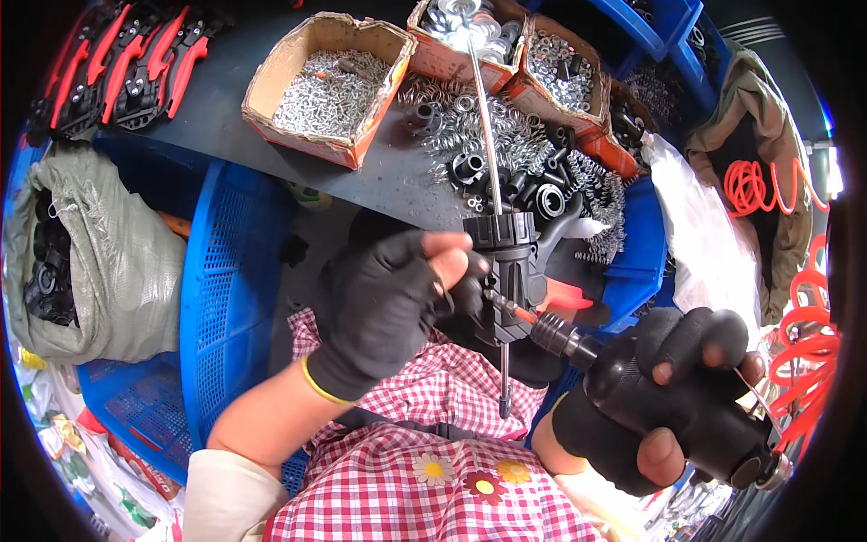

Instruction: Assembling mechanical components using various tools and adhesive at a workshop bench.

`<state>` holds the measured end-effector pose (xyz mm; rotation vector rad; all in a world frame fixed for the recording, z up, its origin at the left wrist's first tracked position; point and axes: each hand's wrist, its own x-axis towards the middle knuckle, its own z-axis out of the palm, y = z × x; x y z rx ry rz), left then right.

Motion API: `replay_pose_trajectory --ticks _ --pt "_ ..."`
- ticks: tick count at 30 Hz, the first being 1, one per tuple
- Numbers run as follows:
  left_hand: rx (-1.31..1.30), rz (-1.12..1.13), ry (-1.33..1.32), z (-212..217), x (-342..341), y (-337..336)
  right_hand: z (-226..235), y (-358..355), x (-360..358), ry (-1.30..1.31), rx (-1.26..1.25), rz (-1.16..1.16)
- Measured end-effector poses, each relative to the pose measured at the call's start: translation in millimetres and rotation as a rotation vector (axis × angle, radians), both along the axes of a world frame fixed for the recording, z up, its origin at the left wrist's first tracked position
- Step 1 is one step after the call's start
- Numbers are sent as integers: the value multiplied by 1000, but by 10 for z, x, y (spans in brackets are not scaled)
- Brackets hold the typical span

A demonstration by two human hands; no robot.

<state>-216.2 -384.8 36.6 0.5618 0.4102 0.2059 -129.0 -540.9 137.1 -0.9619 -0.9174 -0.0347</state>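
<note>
Two gloved hands at one black plastic part.
Left hand [384, 303] grips the black part [510, 275]; right hand [668, 397] clasps a black power screwdriver [650, 393] against it.

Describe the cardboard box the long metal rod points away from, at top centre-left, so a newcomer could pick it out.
Start at the dark grey workbench across the top of the view. At the left end of its row of boxes, right of the red-handled tools, sits the open cardboard box of small silver screws. It is the largest box and stands apart from the others.
</note>
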Motion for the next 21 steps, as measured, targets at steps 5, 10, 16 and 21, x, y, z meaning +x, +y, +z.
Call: replay_pose_trajectory --ticks 5,10,16,21 --pt "-263 -66 -96 22 -47 -276 -15 101 -71 49 5 -56" --pt "-339 -94 -171 -28 -43 -282 20 78 -73 94 27 -57" --pt "136 -329 -59 -10 77 -65 -170 -51 82 72 -66 -175" --pt "871 16 51 -265 86 -83 -158 5 146 199 -159 42"
